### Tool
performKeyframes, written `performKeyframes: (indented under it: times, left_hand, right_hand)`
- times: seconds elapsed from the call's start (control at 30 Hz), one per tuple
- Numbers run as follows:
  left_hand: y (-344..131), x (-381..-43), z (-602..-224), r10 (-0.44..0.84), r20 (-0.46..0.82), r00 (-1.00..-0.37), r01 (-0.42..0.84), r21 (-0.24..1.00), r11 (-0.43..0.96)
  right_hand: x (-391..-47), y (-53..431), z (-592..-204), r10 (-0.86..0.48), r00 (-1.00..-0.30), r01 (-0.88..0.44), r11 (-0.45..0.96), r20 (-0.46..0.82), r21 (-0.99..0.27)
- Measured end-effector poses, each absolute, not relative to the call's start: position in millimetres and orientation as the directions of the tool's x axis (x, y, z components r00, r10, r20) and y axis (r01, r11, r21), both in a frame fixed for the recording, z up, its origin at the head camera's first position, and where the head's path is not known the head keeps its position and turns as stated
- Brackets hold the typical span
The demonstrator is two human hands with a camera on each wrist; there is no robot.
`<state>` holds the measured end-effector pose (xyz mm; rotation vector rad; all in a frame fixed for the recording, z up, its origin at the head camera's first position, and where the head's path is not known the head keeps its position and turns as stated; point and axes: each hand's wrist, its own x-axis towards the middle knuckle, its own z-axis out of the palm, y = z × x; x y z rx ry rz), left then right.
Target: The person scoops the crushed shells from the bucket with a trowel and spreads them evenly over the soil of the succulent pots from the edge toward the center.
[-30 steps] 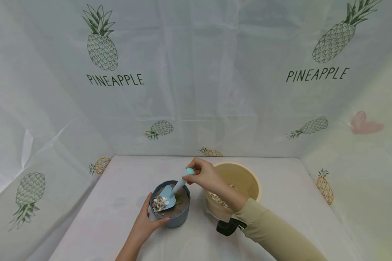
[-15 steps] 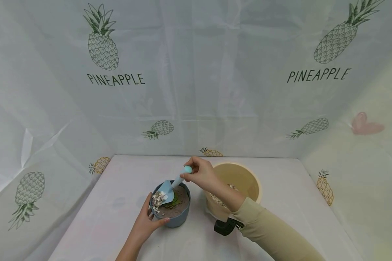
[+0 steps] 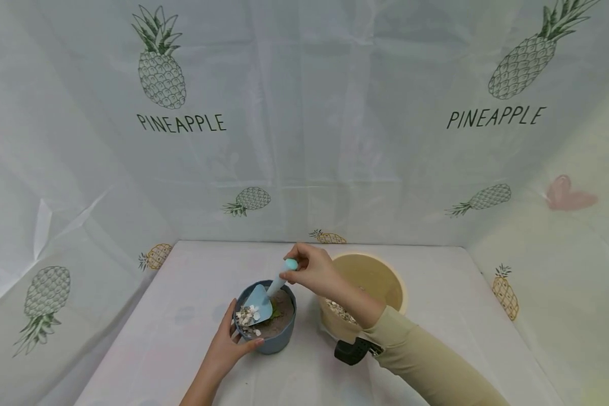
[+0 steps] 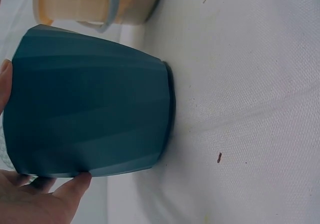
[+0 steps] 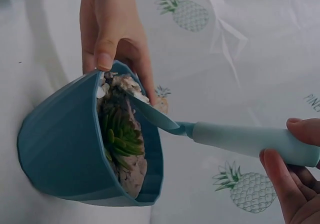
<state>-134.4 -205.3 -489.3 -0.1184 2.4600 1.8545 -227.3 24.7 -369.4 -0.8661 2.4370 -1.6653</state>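
Observation:
A blue faceted flower pot [image 3: 276, 341] stands on the table, holding soil and a green succulent [image 5: 120, 134]. My left hand [image 3: 224, 345] grips its near left side, thumb at the rim and fingers round the wall. In my right hand [image 3: 316, 272] is the pale handle of a small light-blue trowel [image 3: 259, 301], pinched between thumb and fingers. The trowel slants down into the pot, its blade above the succulent and partly hiding it in the head view. Pale pebbles [image 3: 247, 317] lie at the blade's tip and on the soil at the pot's left side.
A cream bucket [image 3: 401, 293] with pebbles inside stands right of the pot, partly behind my right forearm. A black device hangs at the right wrist. White cloth with printed pineapples [image 3: 161, 82] covers the walls; a small brown speck [image 4: 219, 157] lies on the table.
The trowel blade shifted toward the pot's far left side, showing the succulent, then came back partly over it. Pebbles have spread from the blade onto the soil. My left hand stays on the pot.

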Motion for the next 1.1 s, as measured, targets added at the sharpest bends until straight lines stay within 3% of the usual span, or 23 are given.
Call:
performKeyframes:
  times: [0.7, 1.1]
  left_hand:
    - [-205, -135, -491, -0.046, -0.093, -0.995, -0.102, 0.951, 0.293]
    - [-207, -130, -479, -0.076, -0.059, -0.995, -0.088, 0.884, 0.459]
  right_hand:
    - [-224, 27, -363, -0.472, -0.836, -0.440, 0.275, 0.278, -0.855]
    - [-223, 30, -365, -0.461, -0.830, -0.464, 0.255, 0.315, -0.849]
